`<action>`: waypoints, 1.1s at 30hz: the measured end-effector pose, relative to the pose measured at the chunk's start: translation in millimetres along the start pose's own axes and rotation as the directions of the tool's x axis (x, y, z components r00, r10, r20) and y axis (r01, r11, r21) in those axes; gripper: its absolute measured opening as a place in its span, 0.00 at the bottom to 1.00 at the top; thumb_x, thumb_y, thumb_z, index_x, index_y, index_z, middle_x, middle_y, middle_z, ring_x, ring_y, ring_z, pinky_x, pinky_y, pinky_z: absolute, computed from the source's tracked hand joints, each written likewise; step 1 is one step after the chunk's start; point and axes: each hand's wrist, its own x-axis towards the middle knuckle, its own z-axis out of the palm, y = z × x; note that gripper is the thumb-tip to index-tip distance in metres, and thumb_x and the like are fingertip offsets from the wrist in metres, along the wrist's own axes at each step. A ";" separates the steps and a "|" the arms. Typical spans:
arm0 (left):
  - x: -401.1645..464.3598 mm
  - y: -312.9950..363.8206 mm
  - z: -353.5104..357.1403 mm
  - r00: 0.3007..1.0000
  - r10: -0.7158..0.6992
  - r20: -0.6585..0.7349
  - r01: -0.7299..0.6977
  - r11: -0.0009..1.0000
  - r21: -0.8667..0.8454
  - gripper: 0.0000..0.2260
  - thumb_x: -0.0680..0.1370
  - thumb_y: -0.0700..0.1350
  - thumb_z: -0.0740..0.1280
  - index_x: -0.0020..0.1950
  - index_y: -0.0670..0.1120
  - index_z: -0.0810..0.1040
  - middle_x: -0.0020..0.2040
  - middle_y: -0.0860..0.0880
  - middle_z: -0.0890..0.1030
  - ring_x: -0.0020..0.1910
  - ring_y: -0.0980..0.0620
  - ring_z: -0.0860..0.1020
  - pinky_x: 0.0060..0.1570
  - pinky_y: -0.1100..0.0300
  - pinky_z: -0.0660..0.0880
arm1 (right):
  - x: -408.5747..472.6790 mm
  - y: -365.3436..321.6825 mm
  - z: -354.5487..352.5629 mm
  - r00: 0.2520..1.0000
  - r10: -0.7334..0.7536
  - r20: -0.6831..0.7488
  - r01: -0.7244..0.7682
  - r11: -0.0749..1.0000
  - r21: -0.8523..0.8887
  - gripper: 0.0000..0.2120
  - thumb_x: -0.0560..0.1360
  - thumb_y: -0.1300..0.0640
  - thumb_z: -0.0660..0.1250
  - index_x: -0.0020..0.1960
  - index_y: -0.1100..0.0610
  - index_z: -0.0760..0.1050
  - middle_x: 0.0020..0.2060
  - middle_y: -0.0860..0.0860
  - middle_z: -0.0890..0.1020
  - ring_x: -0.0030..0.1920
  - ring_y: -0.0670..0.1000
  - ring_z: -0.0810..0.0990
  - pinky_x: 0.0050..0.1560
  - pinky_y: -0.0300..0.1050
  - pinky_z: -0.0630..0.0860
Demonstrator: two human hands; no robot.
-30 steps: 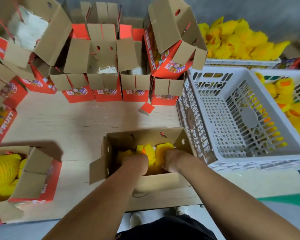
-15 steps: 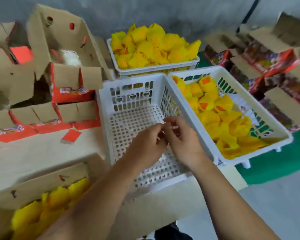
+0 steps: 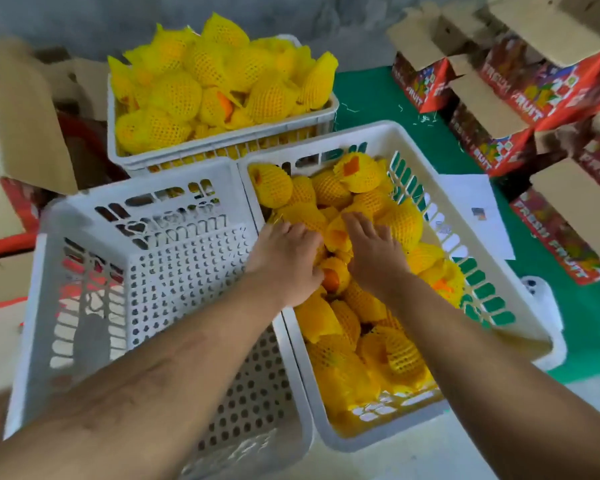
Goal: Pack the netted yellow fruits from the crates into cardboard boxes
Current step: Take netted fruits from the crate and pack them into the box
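Grip first: our left hand (image 3: 286,261) and right hand (image 3: 373,252) are both down in the right crate (image 3: 388,138), on the fruits (image 3: 343,237) in the pile's middle. Left fingers curl down among the netted fruits, looks like they're closing on one, but the fingertips are hidden, so we can't tell if it's held. Right hand lies mostly flat, fingers spread over a fruit, pressing/touching, not wrapped round it yet.

Progress, big to small:

- Back crate (image 3: 219,147): heaped w/ fruit over the rim, apparently untouched. That's the biggest lot left.
- Right crate: roughly half full, fruit across the whole floor, higher at the far end. We're working this one.
- Left crate (image 3: 146,188): bare, nothing in it; we judge it done.
- Boxes (image 3: 534,88) at right, red print, flaps up, stacked on the green floor (image 3: 371,95). Can't see inside, so can't say if packed or waiting. More cardboard (image 3: 32,123) at far left, blurred.
- A white sheet (image 3: 478,209) lies on the floor beside the right crate.

So approx one crate of three emptied, one partway, one full: we reckon under halfway. No open box to fill shows in this view, so whatever we lift has to be carried out of frame.

Next step as we judge it: close both hands on fruits, lift clear of the pile w/o snagging nets.
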 end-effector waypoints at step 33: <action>36.4 -12.7 2.2 0.965 -0.213 -0.154 0.166 0.948 -0.270 0.37 0.76 0.78 0.46 0.75 0.54 0.57 0.28 0.55 0.74 0.37 0.47 0.73 0.43 0.51 0.69 | 38.0 55.7 -7.9 0.944 0.317 -0.088 -0.325 0.940 -0.100 0.36 0.79 0.57 0.69 0.80 0.48 0.53 0.79 0.55 0.59 0.78 0.65 0.54 0.74 0.63 0.63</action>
